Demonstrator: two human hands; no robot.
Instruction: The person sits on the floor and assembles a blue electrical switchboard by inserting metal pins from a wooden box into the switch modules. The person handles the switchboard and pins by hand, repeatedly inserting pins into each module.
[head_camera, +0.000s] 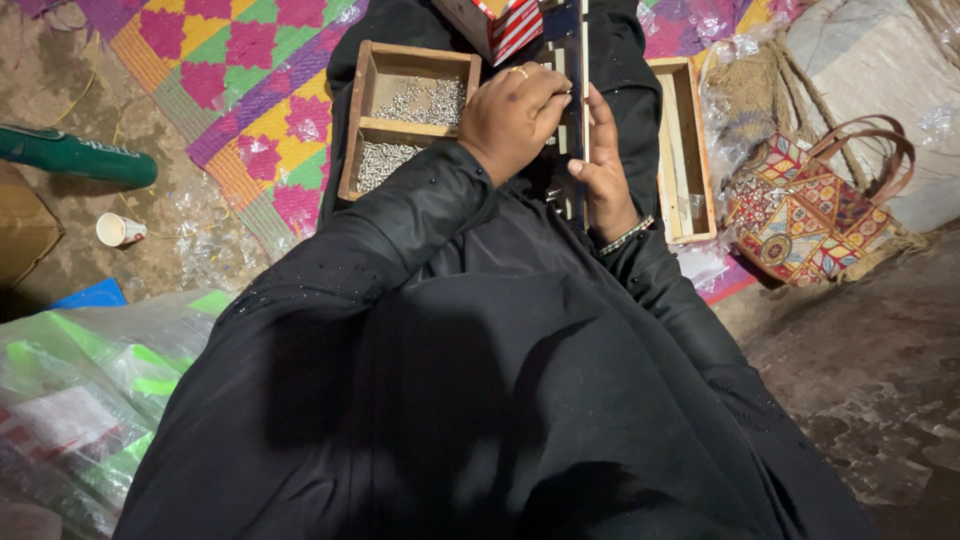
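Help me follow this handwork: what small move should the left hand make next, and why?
Probably reach left into the wooden tray for another small silver piece. The left hand rests fingers-down on the dark upright board, which the right hand steadies; whether it holds a piece is hidden.

Plain matt wooden two-compartment tray (368, 95) of small shiny metal pieces (425, 102), glossy dark flat panel (573, 120), matt black cloth robe (470, 380), woven plastic mat in bright colours (250, 70), crinkled clear plastic bags (80, 390), rough stone floor (870, 370)
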